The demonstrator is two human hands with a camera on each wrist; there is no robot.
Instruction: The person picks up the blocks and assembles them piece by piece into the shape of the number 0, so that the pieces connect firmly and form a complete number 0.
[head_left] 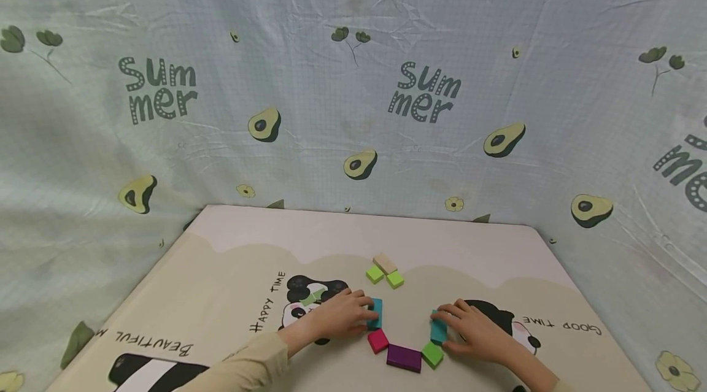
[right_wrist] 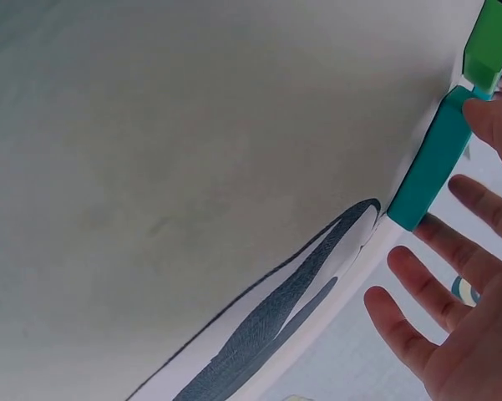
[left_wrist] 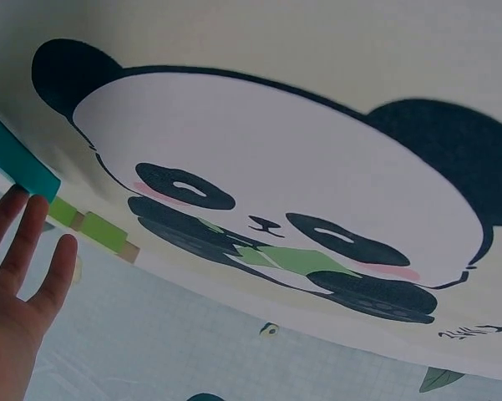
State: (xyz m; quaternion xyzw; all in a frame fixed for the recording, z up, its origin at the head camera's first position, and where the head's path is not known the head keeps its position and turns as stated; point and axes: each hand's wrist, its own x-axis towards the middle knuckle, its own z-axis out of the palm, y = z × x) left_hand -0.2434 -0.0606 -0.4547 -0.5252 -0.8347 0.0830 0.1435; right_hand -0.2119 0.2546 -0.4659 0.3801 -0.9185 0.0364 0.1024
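My left hand [head_left: 343, 313] holds a teal block [head_left: 376, 313] by its ends; in the left wrist view the fingertips [left_wrist: 35, 209] meet one end of that block. My right hand [head_left: 469, 332] has thumb and fingers at opposite ends of a second teal block [head_left: 439, 328], which lies along the palm side in the right wrist view. Between the hands, a red block [head_left: 378, 341], a purple oblong block [head_left: 404, 358] and a green block [head_left: 432, 354] form a curved row with the two teal ones, opening toward the back.
Farther back, two lime blocks [head_left: 374, 274] sit against a pale wood-coloured block [head_left: 385, 264]. The table mat [head_left: 232, 300] is printed with pandas and lettering. A patterned curtain [head_left: 309, 91] hangs behind the table's far edge and along its sides.
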